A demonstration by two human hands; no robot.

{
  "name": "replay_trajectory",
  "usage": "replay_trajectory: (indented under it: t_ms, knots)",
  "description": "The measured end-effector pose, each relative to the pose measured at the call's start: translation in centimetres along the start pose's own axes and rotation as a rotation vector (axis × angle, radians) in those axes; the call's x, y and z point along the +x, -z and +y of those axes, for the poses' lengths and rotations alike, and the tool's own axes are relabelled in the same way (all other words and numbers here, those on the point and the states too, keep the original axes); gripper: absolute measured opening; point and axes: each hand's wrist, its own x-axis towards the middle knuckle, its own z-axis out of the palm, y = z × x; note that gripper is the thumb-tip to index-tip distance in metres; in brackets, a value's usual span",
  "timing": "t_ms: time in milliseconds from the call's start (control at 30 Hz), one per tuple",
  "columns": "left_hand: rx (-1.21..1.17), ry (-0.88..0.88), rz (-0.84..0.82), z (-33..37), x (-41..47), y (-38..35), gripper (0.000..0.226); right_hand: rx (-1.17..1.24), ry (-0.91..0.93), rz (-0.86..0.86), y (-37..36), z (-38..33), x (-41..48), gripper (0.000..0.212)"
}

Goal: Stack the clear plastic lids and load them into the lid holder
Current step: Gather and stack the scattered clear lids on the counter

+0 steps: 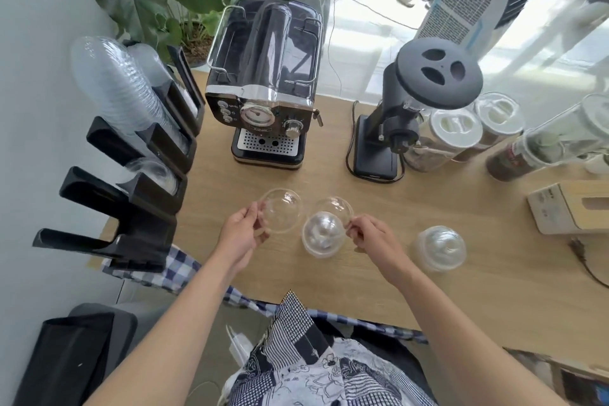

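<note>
My left hand (244,232) pinches the rim of a clear dome lid (282,210), held tilted just above the wooden table. My right hand (369,234) grips the edge of a second clear dome lid (333,208), close to the first. Below and between them a small stack of dome lids (323,237) rests on the table. Another stack of dome lids (440,248) stands to the right of my right hand. The black tiered lid holder (138,194) stands at the table's left edge, with long rows of clear lids (115,86) in its upper slots.
A black espresso machine (268,92) sits at the back centre, a black grinder (415,102) to its right. Clear jars with white lids (456,130) and a wooden tissue box (570,208) occupy the right side. A checked cloth (178,269) hangs off the table's near left edge.
</note>
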Motion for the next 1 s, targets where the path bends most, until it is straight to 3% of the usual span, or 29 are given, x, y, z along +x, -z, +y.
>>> replay_trajectory:
  t_ms: [167, 367, 633, 800, 1000]
  knots:
    - [-0.111, 0.070, -0.078, 0.0, -0.3, -0.3, 0.024, 0.007, -0.028, -0.004, -0.4, 1.2, -0.3, 0.034]
    - [0.140, 0.179, -0.182, -1.5, -0.6, -2.4, 0.025, -0.110, -0.035, 0.029, -1.3, 2.0, 0.0, 0.031]
    - [0.371, 0.016, 0.020, -4.6, -0.4, -5.2, 0.028, -0.159, -0.018, 0.090, -1.8, 3.0, -0.2, 0.034]
    - [0.491, -0.061, 0.005, -5.2, -0.9, -6.0, 0.056, -0.180, -0.004, 0.099, -1.8, 3.2, -0.5, 0.037]
    - [0.701, -0.217, 0.026, -5.6, -0.8, -6.1, 0.060, -0.215, -0.043, 0.127, -1.8, 3.5, -0.2, 0.036]
